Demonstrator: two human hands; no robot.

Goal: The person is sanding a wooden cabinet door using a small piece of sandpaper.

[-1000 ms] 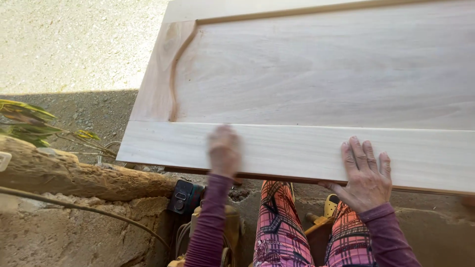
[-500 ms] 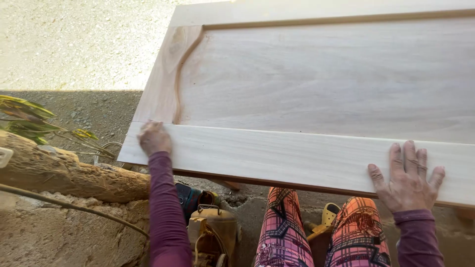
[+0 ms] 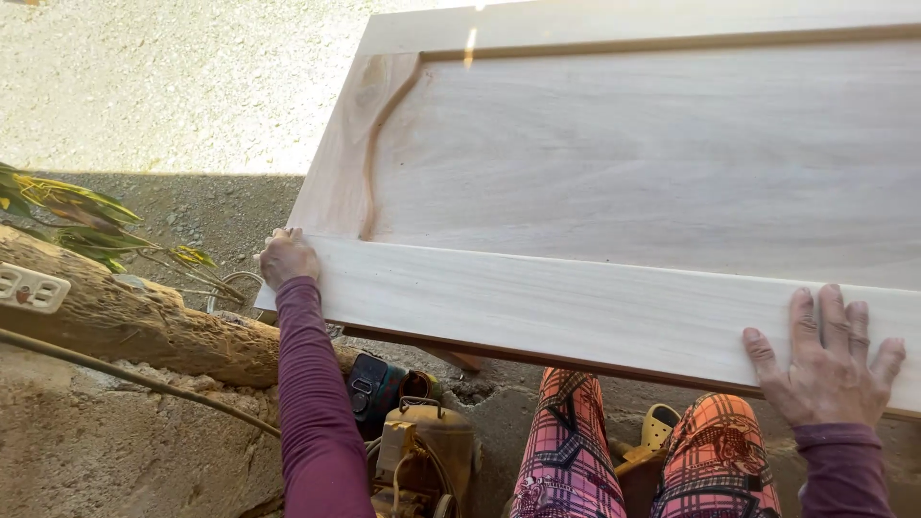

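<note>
Wooden door panel (image 3: pixel 614 163) lies over gravel ground (image 3: pixel 144 86) outdoors; our left hand (image 3: pixel 286 259) grips its corner, our right hand (image 3: pixel 827 360) lies flat, fingers spread, on its near rail.

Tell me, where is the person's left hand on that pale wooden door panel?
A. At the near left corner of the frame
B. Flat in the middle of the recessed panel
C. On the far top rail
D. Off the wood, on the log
A: the left hand sits curled at the near left corner of the door panel, while the right hand lies flat, fingers spread, on the near rail further right.
</note>
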